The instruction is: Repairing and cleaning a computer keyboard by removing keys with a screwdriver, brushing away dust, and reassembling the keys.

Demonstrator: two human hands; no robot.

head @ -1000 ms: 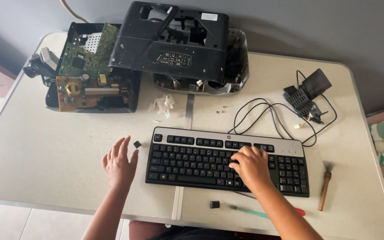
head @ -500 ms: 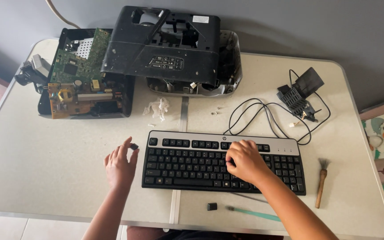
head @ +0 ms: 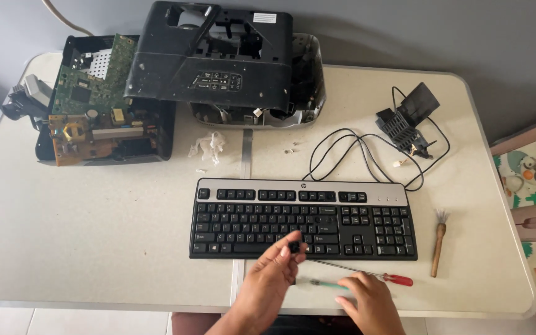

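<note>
1. Small black keycap (head: 293, 247), pinched at the keyboard's near edge;
2. Black keyboard (head: 303, 219), flat, mid-table;
3. Teal tool (head: 328, 284) lying near the table's near edge.

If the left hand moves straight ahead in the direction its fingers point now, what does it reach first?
The left hand, pinching a small black keycap, points up and away from the person. Going on, it would probably first meet the black keyboard, near the bottom key row. How high the hand is above the keys is unclear.
</note>
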